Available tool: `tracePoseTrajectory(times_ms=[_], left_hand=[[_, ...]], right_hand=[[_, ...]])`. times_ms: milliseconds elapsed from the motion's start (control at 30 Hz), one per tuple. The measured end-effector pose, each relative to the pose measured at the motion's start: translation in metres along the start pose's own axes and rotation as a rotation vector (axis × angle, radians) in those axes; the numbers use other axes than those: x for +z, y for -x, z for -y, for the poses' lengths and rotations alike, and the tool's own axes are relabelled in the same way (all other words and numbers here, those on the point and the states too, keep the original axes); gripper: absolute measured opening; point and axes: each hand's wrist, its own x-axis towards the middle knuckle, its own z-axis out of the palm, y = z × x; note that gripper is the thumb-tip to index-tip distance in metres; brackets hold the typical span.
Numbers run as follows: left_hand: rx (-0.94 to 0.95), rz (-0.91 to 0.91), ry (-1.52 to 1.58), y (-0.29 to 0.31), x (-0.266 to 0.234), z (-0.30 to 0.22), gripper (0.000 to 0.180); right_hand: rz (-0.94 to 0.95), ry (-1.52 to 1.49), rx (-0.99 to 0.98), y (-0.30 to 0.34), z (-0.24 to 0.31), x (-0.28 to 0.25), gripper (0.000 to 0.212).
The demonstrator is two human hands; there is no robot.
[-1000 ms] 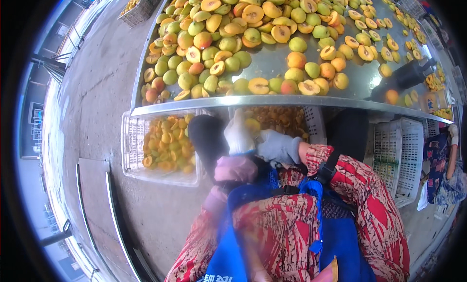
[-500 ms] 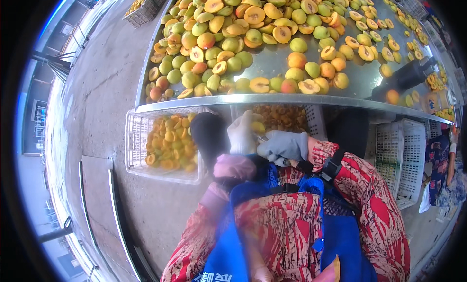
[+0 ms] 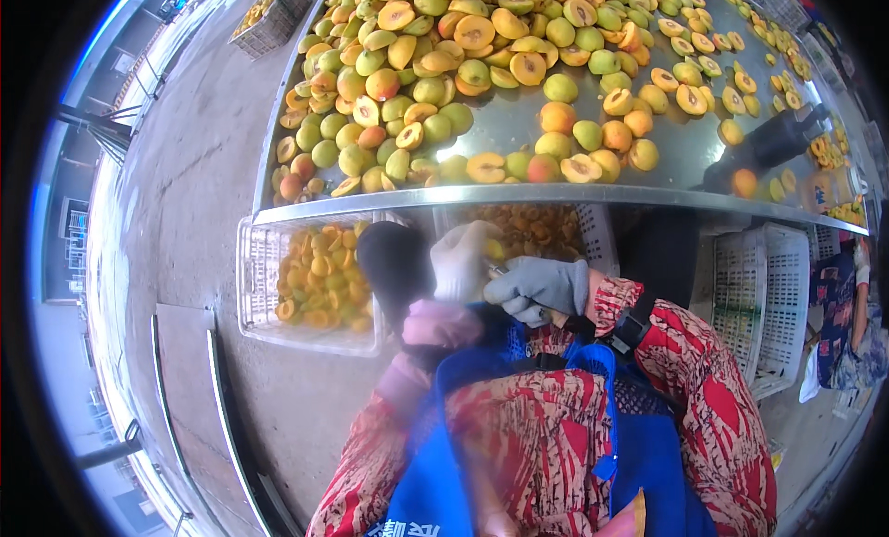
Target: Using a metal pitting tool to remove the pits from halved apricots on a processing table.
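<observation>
OK, you've got the big steel table (image 3: 505, 120) across the top of the pic, a fruit pile (image 3: 407, 65) upper ctr, then a white crate (image 3: 247, 287) w/ yellow pieces mid-L & a second crate (image 3: 602, 241) w/ darker bits ctr, under the table edge. Your L hand (image 3: 458, 262), white glove, is at ctr, fingers closed round a small yellow fruit (image 3: 495, 250), can't tell if whole; your R hand (image 3: 542, 287), grey glove, just R, fingers curled tight on a slim tool (image 3: 495, 270), metal tip by the fruit.

Fruit (image 3: 474, 32) on the table (image 3: 556, 196); crates (image 3: 782, 305) apparently partly under its near edge
</observation>
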Motion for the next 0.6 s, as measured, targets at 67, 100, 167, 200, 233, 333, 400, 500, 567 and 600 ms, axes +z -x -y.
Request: tracePoseTrajectory(times_ms=[67,100,167,200,233,333,400,500,567,600], left_hand=[[0.027,-0.021,0.003,0.000,0.003,0.007,0.027],[0.059,-0.046,0.011,-0.001,0.003,0.008,0.030],[0.077,0.053,0.154,-0.004,-0.003,0.007,0.030],[0.094,0.151,0.296,-0.005,-0.006,0.008,0.030],[0.075,0.137,0.315,-0.004,-0.007,0.010,0.030],[0.101,-0.041,0.285,-0.012,-0.004,0.023,0.031],[0.081,-0.045,0.306,-0.004,0.002,0.007,0.028],[-0.026,-0.027,0.053,0.012,0.002,-0.020,0.023],[-0.013,-0.032,0.000,0.014,0.002,-0.018,0.022],[0.001,-0.033,-0.054,0.013,0.003,-0.017,0.021]], right_hand=[[0.027,-0.128,0.028,-0.003,-0.001,0.002,0.015],[0.027,-0.126,0.028,-0.007,0.002,0.004,0.015],[-0.182,0.237,0.022,-0.014,0.003,0.008,0.017],[-0.180,0.234,0.027,-0.014,0.001,0.008,0.017],[-0.215,0.269,0.014,-0.014,0.000,0.010,0.017],[-0.296,0.321,0.000,-0.015,0.003,0.012,0.015],[-0.134,0.085,0.041,-0.016,0.001,0.008,0.013],[0.019,-0.067,0.058,-0.008,0.003,0.009,0.020],[0.098,-0.136,0.069,-0.005,0.003,0.008,0.019],[0.092,-0.132,0.069,-0.002,0.003,0.004,0.019]])
